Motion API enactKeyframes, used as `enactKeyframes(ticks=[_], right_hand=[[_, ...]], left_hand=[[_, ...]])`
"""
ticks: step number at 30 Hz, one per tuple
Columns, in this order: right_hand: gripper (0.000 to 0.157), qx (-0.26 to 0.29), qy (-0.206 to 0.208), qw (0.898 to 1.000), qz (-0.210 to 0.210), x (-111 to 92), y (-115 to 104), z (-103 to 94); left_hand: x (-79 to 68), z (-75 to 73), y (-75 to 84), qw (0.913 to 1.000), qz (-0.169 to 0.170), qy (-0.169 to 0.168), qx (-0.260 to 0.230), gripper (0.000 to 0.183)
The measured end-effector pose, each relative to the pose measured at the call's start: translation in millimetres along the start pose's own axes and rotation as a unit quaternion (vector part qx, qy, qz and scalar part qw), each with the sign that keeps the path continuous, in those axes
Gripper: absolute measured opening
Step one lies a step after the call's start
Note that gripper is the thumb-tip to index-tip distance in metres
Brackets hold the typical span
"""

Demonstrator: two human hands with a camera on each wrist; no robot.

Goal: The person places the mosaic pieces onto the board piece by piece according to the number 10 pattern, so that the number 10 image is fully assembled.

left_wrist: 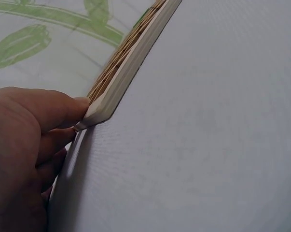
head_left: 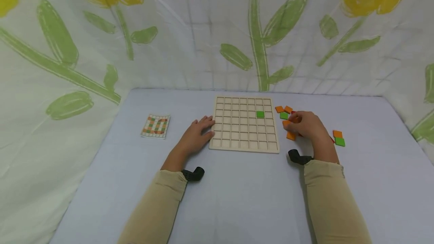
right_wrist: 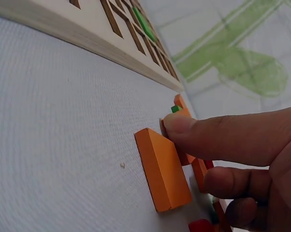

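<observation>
A pale wooden grid board (head_left: 244, 150) lies on the table with one green tile (head_left: 260, 114) in a cell of its upper right part. My left hand (head_left: 194, 136) rests against the board's left edge, fingers fairly straight and spread; the thumb (left_wrist: 70, 113) touches the rim near a corner. To the right of the board, my right hand (head_left: 306, 125) pinches an orange tile (head_left: 286, 124) at its fingertips. Close by the thumb, another orange tile (right_wrist: 165, 169) lies on the table. The right index fingertip is hidden behind the thumb in the wrist view.
Orange tiles (head_left: 279, 109) and a green tile (head_left: 284, 115) lie beyond the right hand, with red pieces partly under it. Farther right are an orange tile (head_left: 337, 134) and a green tile (head_left: 340, 142). A patterned card (head_left: 156, 126) lies left of the board. A flowered cloth hangs behind.
</observation>
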State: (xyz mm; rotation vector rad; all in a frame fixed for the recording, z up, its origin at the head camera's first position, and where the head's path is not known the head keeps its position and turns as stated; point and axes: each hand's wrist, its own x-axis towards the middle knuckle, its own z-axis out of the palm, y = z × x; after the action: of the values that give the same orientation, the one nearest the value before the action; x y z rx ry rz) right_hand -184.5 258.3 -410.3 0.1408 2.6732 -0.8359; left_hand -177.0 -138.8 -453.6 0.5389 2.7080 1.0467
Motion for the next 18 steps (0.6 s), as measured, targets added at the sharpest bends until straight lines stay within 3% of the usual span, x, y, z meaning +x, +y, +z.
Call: enactKeyframes(ticks=[6,12,18], right_hand=[[0.039,0.002,0.007,1.000,-0.011,1,2,1.8],[0.038,-0.003,0.011,1.000,-0.027,3,-6,7.5],[0.042,0.055,0.027,0.996,-0.057,5,-25,7.7]], left_hand=[[-1.0,0.2,1.3,0.9999,0.014,-0.006,0.002,0.049],[-6.6,-0.9,-4.0,0.9996,0.026,-0.011,0.005,0.045],[-3.1,0.5,-4.5,0.9990,0.041,-0.009,-0.014,0.043]])
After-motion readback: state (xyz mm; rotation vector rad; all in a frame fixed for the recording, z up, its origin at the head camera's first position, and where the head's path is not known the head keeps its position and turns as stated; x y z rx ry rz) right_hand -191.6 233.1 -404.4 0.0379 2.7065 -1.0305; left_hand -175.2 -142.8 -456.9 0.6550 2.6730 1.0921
